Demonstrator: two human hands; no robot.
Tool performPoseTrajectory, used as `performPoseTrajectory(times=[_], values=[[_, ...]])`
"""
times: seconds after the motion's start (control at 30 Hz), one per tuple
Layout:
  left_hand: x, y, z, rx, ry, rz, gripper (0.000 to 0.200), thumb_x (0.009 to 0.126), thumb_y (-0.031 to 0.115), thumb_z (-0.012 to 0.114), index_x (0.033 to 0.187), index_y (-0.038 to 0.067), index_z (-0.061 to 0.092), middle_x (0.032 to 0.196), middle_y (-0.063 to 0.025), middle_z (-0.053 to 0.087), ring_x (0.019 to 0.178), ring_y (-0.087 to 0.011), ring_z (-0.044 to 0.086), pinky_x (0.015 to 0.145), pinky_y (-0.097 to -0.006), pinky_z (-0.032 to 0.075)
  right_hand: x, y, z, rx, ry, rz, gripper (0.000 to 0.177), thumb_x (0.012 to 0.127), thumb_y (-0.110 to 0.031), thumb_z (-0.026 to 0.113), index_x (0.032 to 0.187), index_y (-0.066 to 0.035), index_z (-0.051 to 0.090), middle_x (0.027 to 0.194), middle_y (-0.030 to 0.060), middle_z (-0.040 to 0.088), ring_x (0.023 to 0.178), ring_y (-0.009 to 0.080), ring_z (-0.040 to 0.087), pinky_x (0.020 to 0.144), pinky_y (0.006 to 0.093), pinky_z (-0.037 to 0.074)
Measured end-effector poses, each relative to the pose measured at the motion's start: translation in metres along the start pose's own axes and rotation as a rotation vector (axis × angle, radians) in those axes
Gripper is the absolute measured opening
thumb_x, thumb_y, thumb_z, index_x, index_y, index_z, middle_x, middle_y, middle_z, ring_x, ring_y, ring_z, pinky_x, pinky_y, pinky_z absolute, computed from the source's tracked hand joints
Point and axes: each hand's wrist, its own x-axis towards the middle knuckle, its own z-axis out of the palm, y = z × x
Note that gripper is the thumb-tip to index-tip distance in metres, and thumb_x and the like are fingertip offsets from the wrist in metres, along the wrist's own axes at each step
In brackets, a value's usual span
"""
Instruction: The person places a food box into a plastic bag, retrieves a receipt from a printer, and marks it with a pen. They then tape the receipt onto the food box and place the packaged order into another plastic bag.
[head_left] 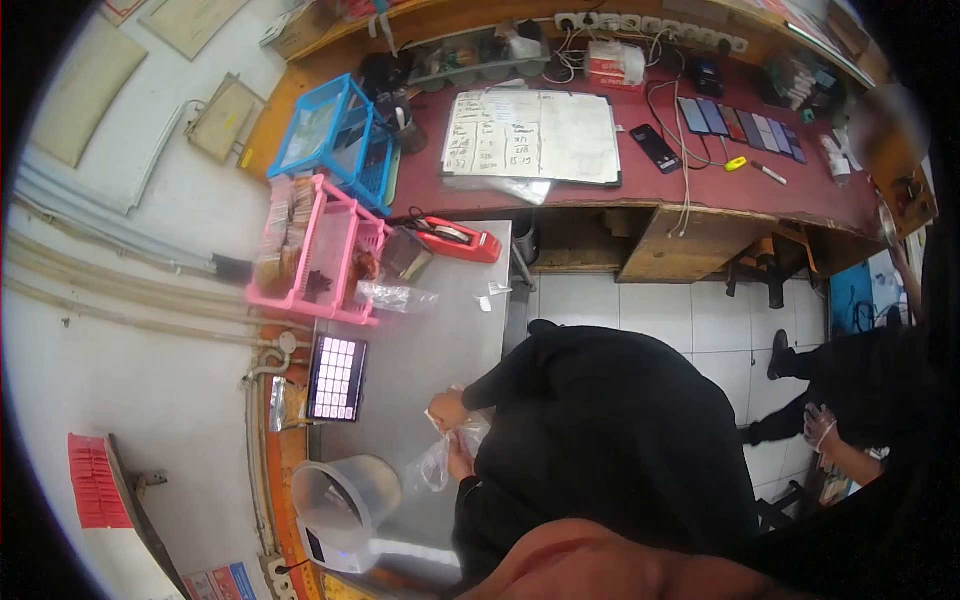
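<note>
My right hand (447, 409) is over the steel table, its fingers closed at the top of a clear plastic bag (430, 468). A small pale edge, too small to identify, shows beside these fingers. My left hand (460, 456) is just below, with fingers curled on the same crumpled bag. What lies inside the bag is hidden. Near my left hand, a translucent plastic tub (378, 490) sits on a white digital scale (340, 548). Beyond my hands, a tablet (338, 378) with a grid on its screen rests by the wall.
The steel table (460, 300) bears a red tape dispenser (460, 240) and a pink basket rack (325, 250). A blue rack (320, 130), a whiteboard (530, 135) and several phones stand on the red desk (640, 200). At right is another person, one hand (822, 430) showing.
</note>
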Motion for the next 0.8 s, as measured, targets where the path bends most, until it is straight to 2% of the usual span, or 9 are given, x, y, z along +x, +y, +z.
performPoseTrajectory(times=[0.13,0.2,0.27,0.33,0.43,0.53,0.63,0.73,0.8], values=[[0.013,-0.017,-0.015,0.031,0.024,-0.063,0.061,0.093,0.025,0.057,0.134,-0.012,0.032,0.139,-0.0185,0.039,0.131,-0.0243,0.036,0.111,-0.0337,0.027,-0.011,-0.013,-0.021,-0.068,-0.064,0.040,0.032,0.070,-0.036,0.067,0.082,-0.006,0.071,0.076,0.0139,0.067,0.077,0.0300,0.067,0.062,0.0454,0.049],[0.023,-0.028,-0.026,0.029,0.006,-0.067,0.062,0.093,0.028,0.057,0.135,-0.011,0.033,0.139,-0.0175,0.039,0.130,-0.0236,0.038,0.111,-0.0331,0.028,0.021,0.009,0.007,-0.212,-0.113,-0.105,0.025,0.069,-0.032,0.069,0.078,-0.008,0.071,0.072,0.0118,0.067,0.070,0.0281,0.065,0.059,0.0414,0.049],[0.041,-0.037,-0.038,-0.380,-0.588,0.013,0.063,0.093,0.032,0.057,0.134,-0.011,0.036,0.138,-0.0173,0.040,0.129,-0.0227,0.039,0.110,-0.0328,0.029,0.035,0.024,0.033,-0.226,-0.044,-0.199,0.018,0.069,-0.026,0.069,0.072,-0.009,0.071,0.068,0.0096,0.067,0.063,0.0259,0.064,0.056,0.0390,0.049],[0.020,-0.025,-0.017,0.132,-0.019,0.001,0.063,0.092,0.035,0.057,0.133,-0.010,0.038,0.136,-0.0166,0.043,0.127,-0.0215,0.042,0.110,-0.0327,0.029,0.027,0.024,0.041,-0.031,0.109,-0.169,0.011,0.068,-0.021,0.066,0.066,-0.010,0.070,0.065,0.0075,0.067,0.059,0.0234,0.062,0.055,0.0382,0.048],[-0.031,0.016,0.034,0.463,0.140,-0.068,0.062,0.093,0.036,0.055,0.135,-0.007,0.037,0.135,-0.0159,0.045,0.125,-0.0217,0.043,0.107,-0.0303,0.032,-0.016,-0.011,0.010,0.581,0.236,0.147,0.012,0.069,-0.012,0.061,0.058,-0.011,0.067,0.064,0.0053,0.066,0.056,0.0203,0.061,0.054,0.0368,0.047],[-0.020,0.011,0.026,0.406,0.072,-0.010,0.059,0.093,0.036,0.054,0.132,-0.006,0.041,0.127,-0.0148,0.048,0.118,-0.0215,0.046,0.102,-0.0302,0.035,-0.057,0.000,-0.016,0.435,0.100,0.155,0.007,0.078,-0.011,0.053,0.076,-0.009,0.060,0.070,0.0046,0.066,0.070,0.0176,0.066,0.070,0.0438,0.048],[-0.014,0.016,0.036,0.436,0.083,-0.010,0.057,0.093,0.036,0.054,0.130,-0.005,0.042,0.124,-0.0142,0.049,0.115,-0.0213,0.046,0.099,-0.0302,0.035,-0.070,0.011,-0.013,0.679,0.136,0.143,0.011,0.079,-0.005,0.048,0.082,-0.008,0.058,0.070,0.0051,0.065,0.068,0.0174,0.065,0.066,0.0354,0.048],[-0.015,0.016,0.044,0.466,0.101,0.013,0.055,0.093,0.036,0.054,0.129,-0.005,0.044,0.120,-0.0135,0.050,0.112,-0.0211,0.047,0.097,-0.0302,0.036,-0.070,0.006,-0.010,0.888,0.188,0.004,0.013,0.079,-0.002,0.044,0.084,-0.005,0.056,0.072,0.0063,0.064,0.066,0.0167,0.064,0.062,0.0291,0.048],[-0.014,0.013,0.056,0.467,0.111,0.031,0.054,0.093,0.036,0.053,0.127,-0.004,0.045,0.118,-0.0131,0.050,0.110,-0.0210,0.047,0.096,-0.0302,0.036,-0.079,-0.007,-0.017,0.841,0.164,0.019,0.014,0.080,0.000,0.043,0.087,-0.004,0.055,0.074,0.0078,0.065,0.063,0.0173,0.064,0.058,0.0289,0.048]])
